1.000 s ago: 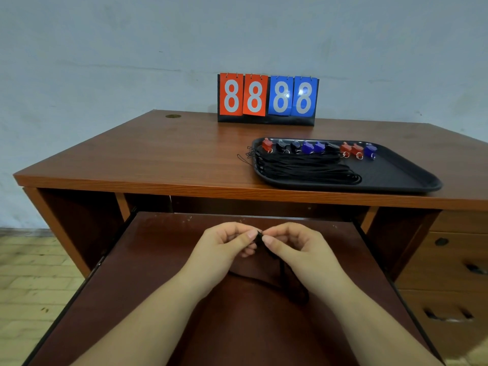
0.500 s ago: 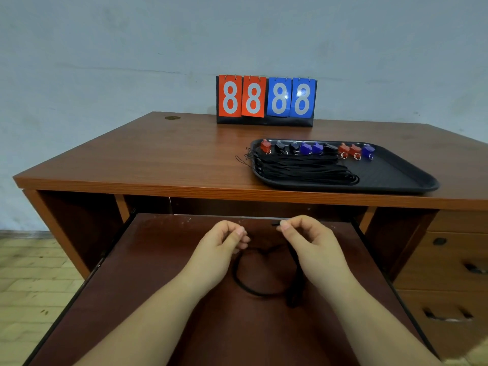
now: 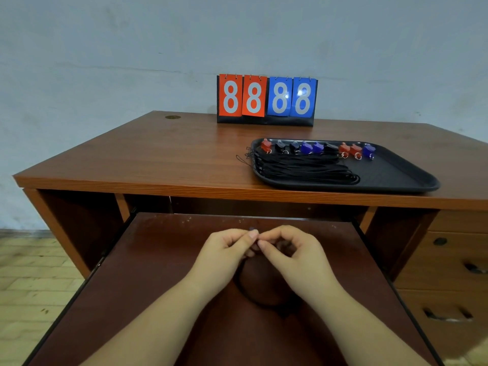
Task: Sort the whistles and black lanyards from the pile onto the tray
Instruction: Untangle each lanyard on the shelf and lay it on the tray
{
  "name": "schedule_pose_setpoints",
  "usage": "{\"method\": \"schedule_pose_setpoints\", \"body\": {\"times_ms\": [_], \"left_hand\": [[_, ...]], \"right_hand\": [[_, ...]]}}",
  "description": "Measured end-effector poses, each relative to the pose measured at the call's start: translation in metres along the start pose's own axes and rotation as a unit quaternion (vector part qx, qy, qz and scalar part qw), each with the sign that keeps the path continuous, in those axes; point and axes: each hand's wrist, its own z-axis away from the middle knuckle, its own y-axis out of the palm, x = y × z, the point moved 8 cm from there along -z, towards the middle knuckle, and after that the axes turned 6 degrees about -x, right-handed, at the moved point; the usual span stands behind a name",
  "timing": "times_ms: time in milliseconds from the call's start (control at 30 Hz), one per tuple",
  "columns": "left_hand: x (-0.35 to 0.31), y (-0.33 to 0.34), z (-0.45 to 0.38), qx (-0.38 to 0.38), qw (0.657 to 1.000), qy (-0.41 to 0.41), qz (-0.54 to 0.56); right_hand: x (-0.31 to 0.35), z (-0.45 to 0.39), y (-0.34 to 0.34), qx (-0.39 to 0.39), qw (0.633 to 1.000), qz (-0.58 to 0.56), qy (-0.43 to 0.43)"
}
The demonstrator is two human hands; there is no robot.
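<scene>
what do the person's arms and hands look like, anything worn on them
Both forearms are bare up to the frame edge, with no sleeves in view. The left hand and right hand wear no gloves, and no rings, watch or bracelets are visible. Fingernails look short and unpainted.

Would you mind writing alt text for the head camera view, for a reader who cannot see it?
A person's left hand and right hand pinch a black lanyard together over a pull-out shelf. On the desk beyond, a black tray holds a row of whistles and bundled lanyards, before a scoreboard reading 8888.
</scene>
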Motion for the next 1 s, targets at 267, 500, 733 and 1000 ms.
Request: {"method": "schedule_pose_setpoints", "body": {"times_ms": [267,500,733,1000], "left_hand": [[0.009,0.019,0.007,0.101,0.988,-0.070,0.089],[0.009,0.015,0.004,0.080,0.987,-0.094,0.108],[0.010,0.021,0.005,0.113,0.987,-0.065,0.093],[0.014,0.025,0.004,0.136,0.985,-0.056,0.085]], "right_hand": [[0.001,-0.001,-0.005,0.016,0.999,-0.003,0.033],[-0.003,0.000,0.005,0.072,0.996,0.042,0.018],[-0.004,0.003,0.009,0.084,0.995,-0.011,0.045],[-0.007,0.000,0.007,0.058,0.996,-0.040,0.054]]}}
